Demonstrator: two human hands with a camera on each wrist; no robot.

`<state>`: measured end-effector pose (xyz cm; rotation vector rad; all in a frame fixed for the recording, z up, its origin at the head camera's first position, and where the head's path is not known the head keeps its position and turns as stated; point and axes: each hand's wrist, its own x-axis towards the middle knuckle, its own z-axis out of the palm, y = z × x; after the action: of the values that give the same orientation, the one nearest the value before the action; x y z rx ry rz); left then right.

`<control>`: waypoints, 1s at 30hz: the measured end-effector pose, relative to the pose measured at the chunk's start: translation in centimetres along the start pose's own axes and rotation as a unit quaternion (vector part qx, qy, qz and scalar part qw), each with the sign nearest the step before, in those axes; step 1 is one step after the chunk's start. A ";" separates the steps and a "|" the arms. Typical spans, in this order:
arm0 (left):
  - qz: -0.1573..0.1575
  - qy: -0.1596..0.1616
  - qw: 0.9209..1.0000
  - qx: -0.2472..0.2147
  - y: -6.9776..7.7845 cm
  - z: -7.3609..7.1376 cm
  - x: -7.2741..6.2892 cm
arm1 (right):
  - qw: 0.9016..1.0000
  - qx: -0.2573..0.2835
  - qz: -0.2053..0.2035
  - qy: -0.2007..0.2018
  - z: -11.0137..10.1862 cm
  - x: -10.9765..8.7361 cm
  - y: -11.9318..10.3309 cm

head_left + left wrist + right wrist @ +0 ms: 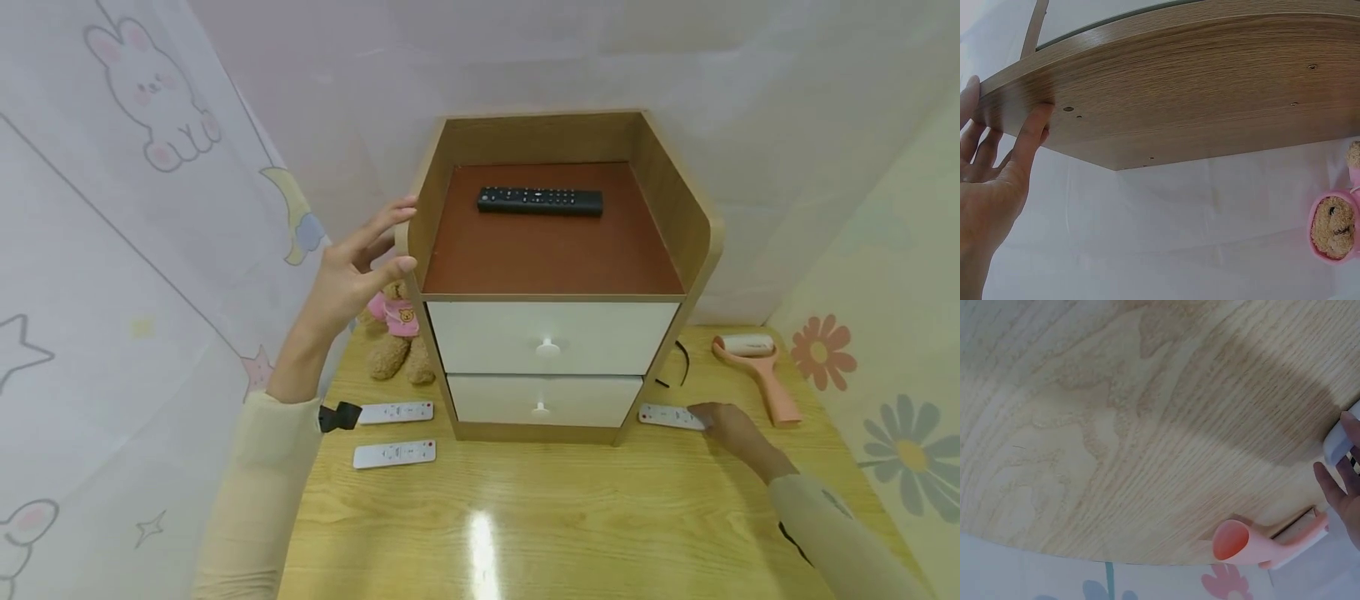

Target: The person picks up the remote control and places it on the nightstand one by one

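Note:
My left hand is at the left side panel of a small wooden cabinet. In the left wrist view its fairly straight fingers touch the panel near its edge. On the table at the right, my right hand pinches the end of a white remote control with a red button. The right wrist view catches only that remote's end, between thumb and fingers. A black remote control lies on the cabinet's brown top shelf, and both white drawers below it are closed.
Two more white remotes, one behind and one in front, lie left of the cabinet. A teddy bear in pink sits beside it. An orange-handled lint roller and a thin black strip are at the right.

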<state>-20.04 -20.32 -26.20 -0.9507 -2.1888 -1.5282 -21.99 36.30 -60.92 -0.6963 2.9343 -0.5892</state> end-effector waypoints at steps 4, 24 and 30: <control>0.004 0.001 1.000 0.000 -0.3 0.1 0.1 | 1.000 0.003 -0.005 0.010 0.1 -0.5 0.3; -0.002 0.001 1.000 0.013 -0.6 0.3 0.5 | 0.987 -0.001 -0.030 0.156 -4.4 -2.6 -1.2; 0.005 -0.001 1.000 0.019 -0.6 0.4 0.5 | 0.985 0.004 -0.020 0.174 -7.8 -2.9 -2.2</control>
<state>-20.79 -19.93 -26.43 -0.9492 -2.2030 -1.4777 -19.65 38.56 -52.91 -0.7178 3.2393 -0.8001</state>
